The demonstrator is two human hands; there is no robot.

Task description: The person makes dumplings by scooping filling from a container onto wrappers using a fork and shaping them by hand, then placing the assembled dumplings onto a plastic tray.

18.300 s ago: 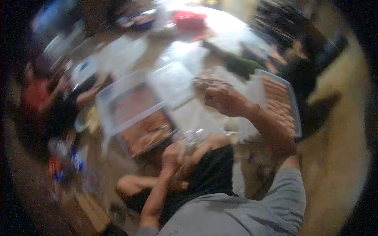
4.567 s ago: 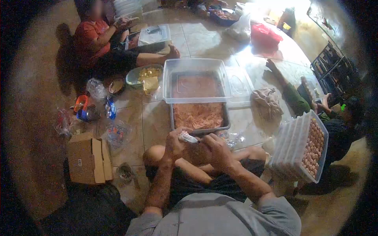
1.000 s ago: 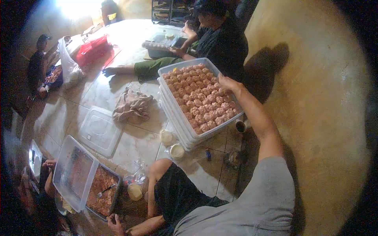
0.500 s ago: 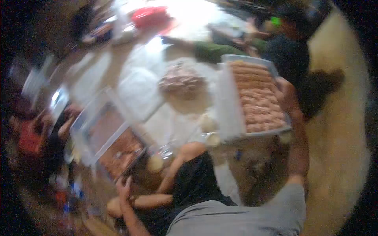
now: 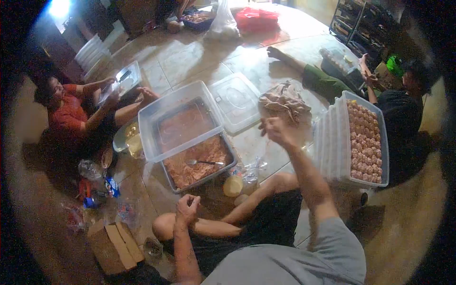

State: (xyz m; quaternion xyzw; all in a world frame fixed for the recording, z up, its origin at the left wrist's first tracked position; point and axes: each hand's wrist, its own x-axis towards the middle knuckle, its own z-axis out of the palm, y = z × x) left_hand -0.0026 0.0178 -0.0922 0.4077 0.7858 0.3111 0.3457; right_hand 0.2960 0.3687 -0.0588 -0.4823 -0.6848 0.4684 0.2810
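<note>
My right hand (image 5: 276, 130) is stretched forward over the floor, close to a crumpled beige cloth (image 5: 287, 102); its fingers are loosely bent and apart, and no held thing shows. Beside my knee, my left hand (image 5: 187, 209) has curled fingers with thumb and forefinger together; anything inside is hidden. In front of it sits a plastic tub (image 5: 233, 164) of pinkish minced mixture, with a spoon (image 5: 204, 163) lying in it. A clear tub or cover (image 5: 148, 140) rests tilted across its far half. At right stands a stack of translucent trays (image 5: 327, 147), the top one holding rows of meatballs (image 5: 365, 142).
A translucent lid (image 5: 235, 102) lies flat on the tiles. A cardboard box (image 5: 111, 249), bottle and wrappers are at lower left. One person (image 5: 66, 109) sits left holding a tray; another (image 5: 399, 102) sits right. A red bag (image 5: 256, 19) lies at the back.
My right hand has left the tray stack's right side and reached left toward the cloth. The view has turned, shifting the stack rightward in the picture, and is sharper. My left hand stays low by my knee.
</note>
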